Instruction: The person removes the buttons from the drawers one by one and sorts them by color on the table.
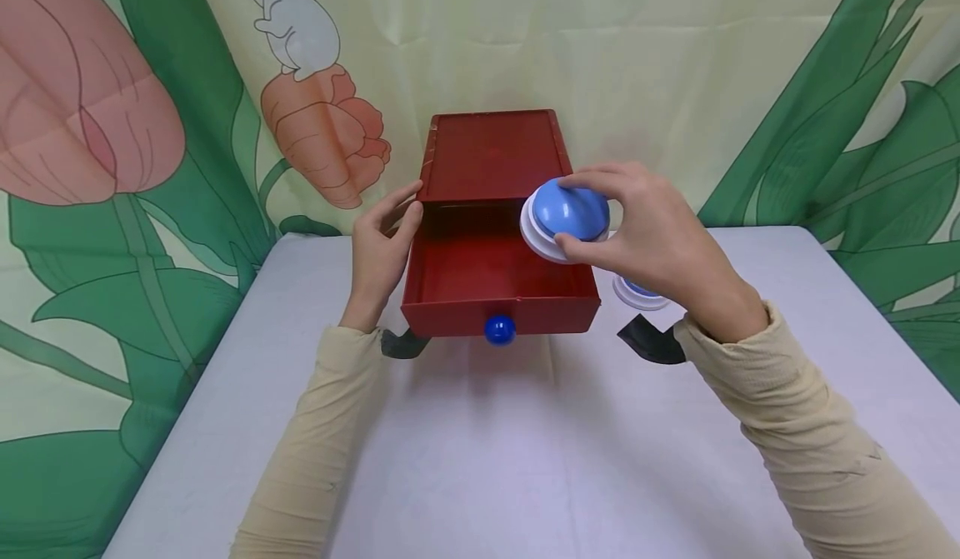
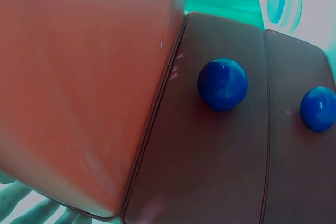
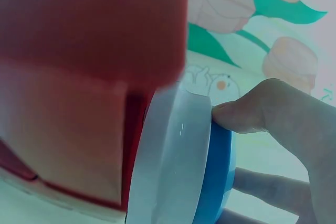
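A red drawer box [image 1: 495, 159] stands on the table with its top drawer [image 1: 459, 317] pulled out. My left hand [image 1: 381, 251] rests against the box's left side, its fingers fairly straight. In the left wrist view, its fingers [image 2: 39, 208] show at the lower left corner. My right hand [image 1: 645, 222] pinches a blue-domed push button [image 1: 572, 209] by its dome, the white base facing the drawer. It is held over the drawer's right side. From the right wrist, the push button [image 3: 173, 161] appears beside the red box [image 3: 94, 30], partly overlapped by it.
A second blue-and-white push button [image 1: 637, 294] lies on the table right of the box, partly behind my right hand. Two blue knobs [image 2: 222, 84] mark drawer fronts in the left wrist view. A printed cloth [image 1: 637, 59] hangs behind the white table [image 1: 480, 459].
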A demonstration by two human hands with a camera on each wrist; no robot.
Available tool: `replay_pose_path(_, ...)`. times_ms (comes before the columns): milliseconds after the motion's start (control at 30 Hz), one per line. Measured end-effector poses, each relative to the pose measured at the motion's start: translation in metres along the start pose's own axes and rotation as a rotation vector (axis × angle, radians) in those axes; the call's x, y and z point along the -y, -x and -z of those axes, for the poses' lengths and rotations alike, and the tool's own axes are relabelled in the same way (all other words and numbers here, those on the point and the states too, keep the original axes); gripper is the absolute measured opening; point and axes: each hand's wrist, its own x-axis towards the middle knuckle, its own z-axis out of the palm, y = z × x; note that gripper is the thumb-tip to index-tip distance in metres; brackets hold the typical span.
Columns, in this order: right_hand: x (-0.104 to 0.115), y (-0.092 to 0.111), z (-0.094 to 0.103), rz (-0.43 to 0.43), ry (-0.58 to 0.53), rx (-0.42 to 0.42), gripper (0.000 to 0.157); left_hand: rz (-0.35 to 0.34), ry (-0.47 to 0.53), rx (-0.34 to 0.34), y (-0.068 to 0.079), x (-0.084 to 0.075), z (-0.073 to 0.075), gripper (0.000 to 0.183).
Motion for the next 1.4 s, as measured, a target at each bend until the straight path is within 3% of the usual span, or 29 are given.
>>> replay_pose_path(1033, -0.052, 0.019, 0.024, -0.103, 0.025, -0.048, 0.052, -0.014, -0.002, -0.002, 0.000, 0.000, -0.001, 0.039)
replay_pose_path(1400, -0.074, 0.025, 0.024, -0.224, 0.027, 0.004, 0.058, -0.012, -0.002, -0.007, 0.001, 0.002, -0.001, 0.042)
